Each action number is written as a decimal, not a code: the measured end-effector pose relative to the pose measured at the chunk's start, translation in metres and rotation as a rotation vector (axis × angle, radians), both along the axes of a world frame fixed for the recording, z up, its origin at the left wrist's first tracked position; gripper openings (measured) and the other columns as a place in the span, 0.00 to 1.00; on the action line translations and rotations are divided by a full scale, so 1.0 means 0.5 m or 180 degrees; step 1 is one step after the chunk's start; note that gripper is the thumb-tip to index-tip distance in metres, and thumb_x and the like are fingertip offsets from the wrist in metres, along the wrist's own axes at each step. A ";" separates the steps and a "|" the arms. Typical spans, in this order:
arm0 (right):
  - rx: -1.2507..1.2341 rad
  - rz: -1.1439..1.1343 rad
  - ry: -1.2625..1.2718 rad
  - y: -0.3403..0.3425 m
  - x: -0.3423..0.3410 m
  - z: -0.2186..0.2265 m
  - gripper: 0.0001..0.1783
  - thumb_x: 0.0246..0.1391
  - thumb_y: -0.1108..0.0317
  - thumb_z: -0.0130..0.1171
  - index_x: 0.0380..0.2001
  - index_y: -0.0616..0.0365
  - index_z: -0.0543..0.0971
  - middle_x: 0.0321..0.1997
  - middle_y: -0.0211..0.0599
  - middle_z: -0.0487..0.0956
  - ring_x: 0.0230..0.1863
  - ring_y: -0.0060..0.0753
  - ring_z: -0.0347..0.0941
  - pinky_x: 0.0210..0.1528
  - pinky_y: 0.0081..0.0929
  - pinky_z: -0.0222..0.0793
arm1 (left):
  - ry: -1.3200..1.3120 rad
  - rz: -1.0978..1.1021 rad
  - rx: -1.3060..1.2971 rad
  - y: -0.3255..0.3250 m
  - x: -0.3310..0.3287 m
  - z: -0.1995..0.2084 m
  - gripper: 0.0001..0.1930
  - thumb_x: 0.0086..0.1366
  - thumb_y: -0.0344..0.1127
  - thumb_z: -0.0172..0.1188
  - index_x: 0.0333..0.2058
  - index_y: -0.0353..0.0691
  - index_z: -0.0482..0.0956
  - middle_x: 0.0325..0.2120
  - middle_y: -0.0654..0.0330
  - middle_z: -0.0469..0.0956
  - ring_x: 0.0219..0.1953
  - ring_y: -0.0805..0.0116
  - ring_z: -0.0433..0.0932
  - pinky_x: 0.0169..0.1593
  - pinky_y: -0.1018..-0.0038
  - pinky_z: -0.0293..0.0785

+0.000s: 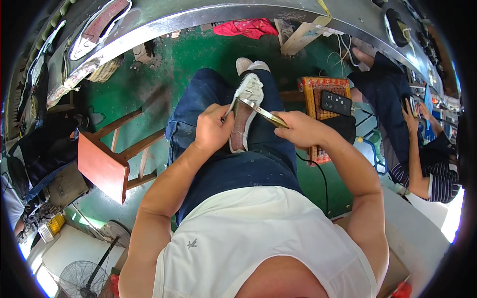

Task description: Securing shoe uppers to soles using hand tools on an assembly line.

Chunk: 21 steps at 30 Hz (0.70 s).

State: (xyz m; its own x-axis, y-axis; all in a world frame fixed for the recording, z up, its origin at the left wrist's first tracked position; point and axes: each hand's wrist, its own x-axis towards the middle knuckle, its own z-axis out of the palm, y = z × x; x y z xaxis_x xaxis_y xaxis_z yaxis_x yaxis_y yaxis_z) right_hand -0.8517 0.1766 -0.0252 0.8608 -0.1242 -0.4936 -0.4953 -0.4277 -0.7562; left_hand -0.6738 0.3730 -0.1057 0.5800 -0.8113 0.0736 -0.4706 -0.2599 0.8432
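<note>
Across my thighs lies a shoe upper (pixel 250 88), white, its toe pointing away from me, with a reddish-brown sole-side surface (pixel 241 126) facing up. My left hand (pixel 213 125) is closed at the shoe's left edge, its fingers pinching the pale rim; the fingertips are partly hidden. In my right hand (pixel 298 128) is a pair of pliers (pixel 271 117) with metal jaws and yellowish handles. The jaws reach over the middle of the shoe to its left rim. Whether they are clamped on the rim is too small to tell.
A metal-edged workbench (pixel 208 16) curves across the far side, bearing another shoe (pixel 97 30). A wooden stool (pixel 107 164) stands at left. On my right, a beaded seat (pixel 310 99) holds a black phone (pixel 336 103). Beyond it, another person (pixel 422 174) holds a phone.
</note>
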 end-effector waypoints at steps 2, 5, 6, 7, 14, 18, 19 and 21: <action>0.0002 0.0530 0.1043 -0.022 0.048 0.045 0.16 0.59 0.64 0.58 0.45 0.66 0.76 0.35 0.55 0.81 0.39 0.53 0.80 0.43 0.45 0.72 | -0.0379 -0.0050 -0.0235 -0.005 -0.008 0.001 0.08 0.60 0.27 0.63 0.38 0.35 0.85 0.26 0.51 0.80 0.27 0.53 0.80 0.33 0.65 0.77; -0.0453 0.1081 0.1015 -0.054 0.076 0.041 0.16 0.59 0.62 0.57 0.40 0.66 0.76 0.35 0.56 0.80 0.40 0.56 0.78 0.43 0.47 0.71 | 0.0277 0.0084 -0.0499 0.004 -0.020 -0.043 0.10 0.69 0.31 0.57 0.42 0.31 0.83 0.34 0.49 0.82 0.38 0.55 0.82 0.44 0.66 0.77; -0.0616 0.1353 0.1112 -0.057 0.087 0.046 0.15 0.59 0.61 0.57 0.39 0.65 0.75 0.35 0.56 0.79 0.41 0.57 0.77 0.44 0.47 0.71 | 0.0871 0.0382 -0.0837 -0.003 -0.022 -0.061 0.13 0.73 0.34 0.53 0.45 0.30 0.81 0.40 0.47 0.82 0.45 0.55 0.82 0.51 0.67 0.76; -0.0731 0.1333 0.0988 -0.050 0.091 0.038 0.16 0.60 0.59 0.57 0.38 0.65 0.76 0.34 0.57 0.80 0.41 0.60 0.77 0.44 0.49 0.71 | 0.1234 0.0475 -0.0484 -0.008 -0.025 -0.077 0.20 0.77 0.38 0.46 0.59 0.31 0.74 0.58 0.47 0.74 0.62 0.58 0.71 0.65 0.68 0.65; -0.0576 -0.0377 0.0121 0.076 0.022 -0.112 0.15 0.61 0.59 0.59 0.35 0.62 0.78 0.31 0.55 0.81 0.38 0.63 0.78 0.42 0.51 0.72 | 0.4483 0.0185 -0.0760 -0.027 0.001 -0.083 0.36 0.77 0.44 0.50 0.75 0.41 0.44 0.68 0.53 0.62 0.69 0.64 0.61 0.70 0.69 0.58; 0.0813 -0.0923 0.0944 0.047 0.004 -0.097 0.15 0.61 0.60 0.58 0.36 0.64 0.77 0.31 0.57 0.80 0.40 0.64 0.78 0.43 0.51 0.71 | 0.3521 0.0036 -0.0461 -0.049 -0.020 -0.103 0.35 0.76 0.38 0.52 0.75 0.45 0.47 0.68 0.57 0.64 0.67 0.69 0.63 0.69 0.73 0.58; -0.0361 -0.0141 0.0247 0.033 0.008 -0.081 0.15 0.62 0.61 0.58 0.36 0.65 0.77 0.32 0.58 0.80 0.41 0.64 0.78 0.45 0.51 0.72 | 0.3063 0.0123 -0.0416 -0.045 -0.028 -0.117 0.35 0.75 0.38 0.54 0.74 0.43 0.48 0.66 0.54 0.65 0.66 0.66 0.64 0.68 0.72 0.59; -0.0661 -0.0274 -0.0086 0.020 0.011 -0.089 0.13 0.61 0.63 0.58 0.36 0.65 0.76 0.31 0.56 0.80 0.38 0.64 0.77 0.43 0.47 0.72 | 0.2463 0.0158 -0.0336 -0.051 -0.031 -0.120 0.35 0.74 0.37 0.56 0.73 0.40 0.51 0.65 0.48 0.67 0.66 0.62 0.65 0.68 0.71 0.61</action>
